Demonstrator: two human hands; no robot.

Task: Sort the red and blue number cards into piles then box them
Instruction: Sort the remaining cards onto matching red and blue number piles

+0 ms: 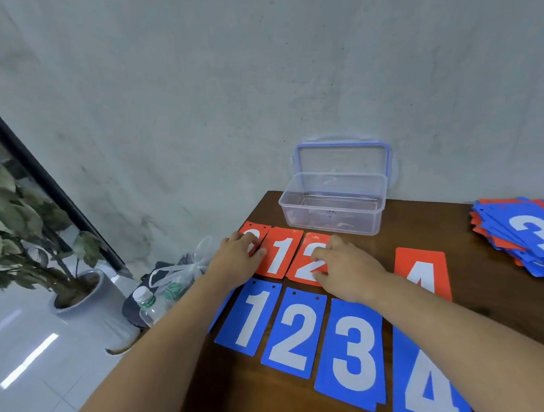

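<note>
Red number cards lie in a far row on the brown table (250, 403): a leftmost red card (252, 231), red 1 (281, 253), red 2 (307, 259) and, past a gap, red 4 (422, 271). In front lie blue 1 (250, 317), blue 2 (295, 334), blue 3 (353, 353) and blue 4 (431, 394). My left hand (238, 256) rests on the leftmost red card, fingers touching the red 1's edge. My right hand (345, 269) presses its fingers on the red 2. A clear empty box (331, 206) stands behind the cards.
The box's blue-rimmed lid (341, 159) leans against the wall. A mixed stack of red and blue cards (526, 236) lies at the far right. Left of the table, on the floor, are a bag with a bottle (161, 291) and a potted plant (31, 227).
</note>
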